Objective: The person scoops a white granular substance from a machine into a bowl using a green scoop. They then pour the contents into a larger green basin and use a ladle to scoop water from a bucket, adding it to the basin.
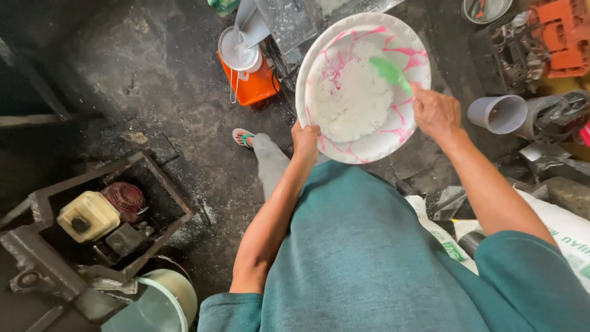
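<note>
Gritty concrete floor (172, 92), round marbled basin (362, 147), hands

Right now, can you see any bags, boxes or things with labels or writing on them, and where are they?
White sack: lower right, by the person's right arm; woven-looking, white with green printing.
Small printed patch: on white sack material at the right hip; green and white rectangle.
Orange container: top centre on the floor; boxy, plain orange, no label visible, with a white funnel-like piece over it.
No signs or screens.

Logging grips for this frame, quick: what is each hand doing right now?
Left hand: closed on the near rim of the pink-and-white basin of white grated stuff.
Right hand: closed on the green scoop inside the basin.
</note>
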